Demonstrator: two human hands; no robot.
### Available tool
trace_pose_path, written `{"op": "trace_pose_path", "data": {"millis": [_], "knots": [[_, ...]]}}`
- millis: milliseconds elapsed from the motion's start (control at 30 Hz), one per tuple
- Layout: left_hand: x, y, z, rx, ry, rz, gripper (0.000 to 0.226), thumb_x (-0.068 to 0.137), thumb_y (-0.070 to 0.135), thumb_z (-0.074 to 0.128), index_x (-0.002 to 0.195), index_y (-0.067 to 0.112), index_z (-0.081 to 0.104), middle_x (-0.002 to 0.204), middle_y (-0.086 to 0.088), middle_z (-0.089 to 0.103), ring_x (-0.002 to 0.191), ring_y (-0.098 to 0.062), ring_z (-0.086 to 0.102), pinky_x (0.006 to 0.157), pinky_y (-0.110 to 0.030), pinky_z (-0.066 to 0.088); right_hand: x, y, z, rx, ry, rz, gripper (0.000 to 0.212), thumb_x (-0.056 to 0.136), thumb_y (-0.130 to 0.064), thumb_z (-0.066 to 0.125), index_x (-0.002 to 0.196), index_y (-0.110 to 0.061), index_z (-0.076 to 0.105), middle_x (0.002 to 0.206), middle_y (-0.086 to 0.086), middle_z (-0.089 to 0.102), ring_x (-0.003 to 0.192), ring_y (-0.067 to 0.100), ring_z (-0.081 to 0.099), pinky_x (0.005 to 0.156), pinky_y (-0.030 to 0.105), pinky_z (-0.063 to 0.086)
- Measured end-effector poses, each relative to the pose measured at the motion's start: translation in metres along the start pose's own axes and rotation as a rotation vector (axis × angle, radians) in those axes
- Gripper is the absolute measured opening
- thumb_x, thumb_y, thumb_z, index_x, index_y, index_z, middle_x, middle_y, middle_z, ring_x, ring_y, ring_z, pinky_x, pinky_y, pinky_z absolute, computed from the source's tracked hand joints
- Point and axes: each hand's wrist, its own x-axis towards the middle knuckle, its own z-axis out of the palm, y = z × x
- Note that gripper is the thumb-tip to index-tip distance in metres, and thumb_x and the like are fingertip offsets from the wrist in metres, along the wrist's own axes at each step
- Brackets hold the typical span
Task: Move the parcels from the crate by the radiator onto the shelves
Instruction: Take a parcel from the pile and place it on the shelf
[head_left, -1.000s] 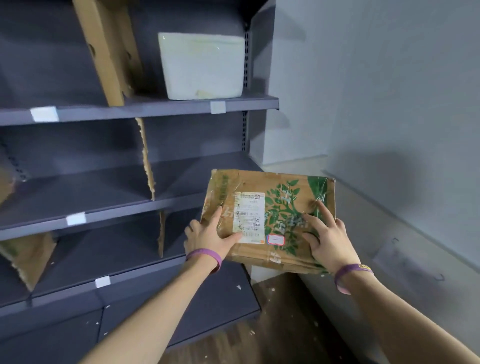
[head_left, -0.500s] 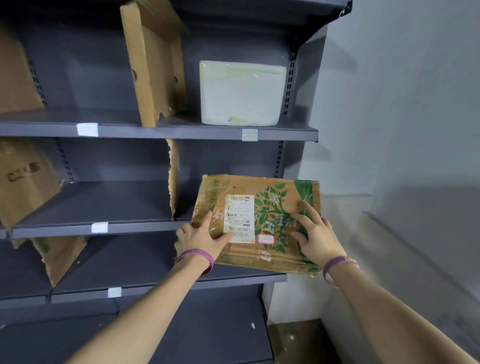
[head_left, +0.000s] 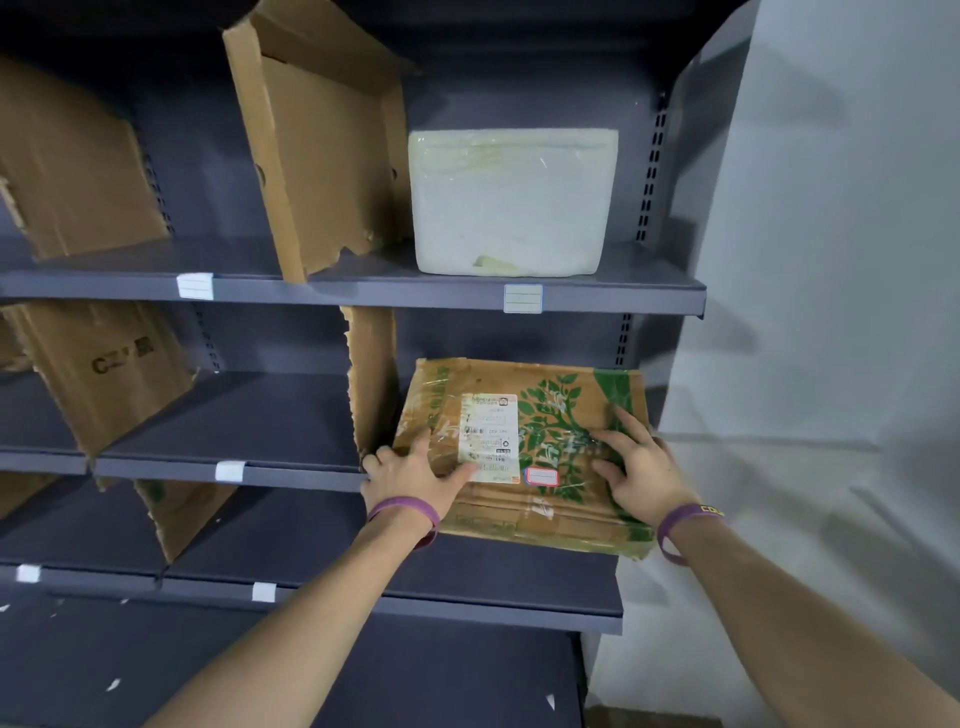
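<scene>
Grey shelf (head_left: 291, 475), right end: parcel (head_left: 524, 415) juts past front edge. Left hand (head_left: 410, 480) grips near-left corner; right hand (head_left: 641, 475) flat on top, fingers spread.

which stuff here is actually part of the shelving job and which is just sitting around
Part of the job:
leaf-printed parcel, partway into the middle shelf
left hand, gripping its left edge
right hand, flat on its top

Just sitting there:
torn cardboard dividers
blank shelf labels
white foam box on the shelf above, possibly a parcel already shelved
</scene>
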Motion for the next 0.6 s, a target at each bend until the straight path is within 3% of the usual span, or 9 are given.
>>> {"op": "trace_pose_path", "data": {"millis": [233, 433, 600], "knots": [[0.021, 0.008, 0.014, 0.101, -0.055, 0.007, 0.073, 0.080, 0.079, 0.027, 0.141, 0.039, 0.036, 0.136, -0.012, 0.043, 0.120, -0.038, 0.036, 0.096, -0.045, 0.035, 0.038, 0.001, 0.000, 0.006, -0.147, 0.014, 0.037, 0.096, -0.032, 0.052, 0.134, -0.033, 0.052, 0.160, -0.004, 0.018, 0.141, 0.028, 0.032, 0.117, 0.037, 0.023], [0.045, 0.014, 0.010, 0.147, -0.027, 0.018, 0.079, 0.077, 0.083, 0.013, 0.130, 0.039, 0.051, 0.127, -0.009, 0.052, 0.113, -0.034, 0.040, 0.091, -0.043, 0.034, 0.062, -0.002, -0.015, -0.037, -0.202, 0.052, 0.036, 0.097, -0.046, 0.048, 0.130, -0.036, 0.057, 0.159, 0.001, 0.022, 0.139, 0.026, 0.035, 0.115, 0.034, 0.024], [0.061, 0.028, 0.012, 0.177, -0.023, -0.009, 0.082, 0.079, 0.081, 0.008, 0.128, 0.035, 0.054, 0.122, -0.009, 0.054, 0.109, -0.033, 0.041, 0.084, -0.040, 0.033, 0.065, -0.022, -0.014, -0.192, -0.114, -0.018, 0.042, 0.100, -0.052, 0.031, 0.128, -0.034, 0.057, 0.140, -0.003, 0.049, 0.128, 0.031, 0.043, 0.104, 0.042, 0.038]]}}
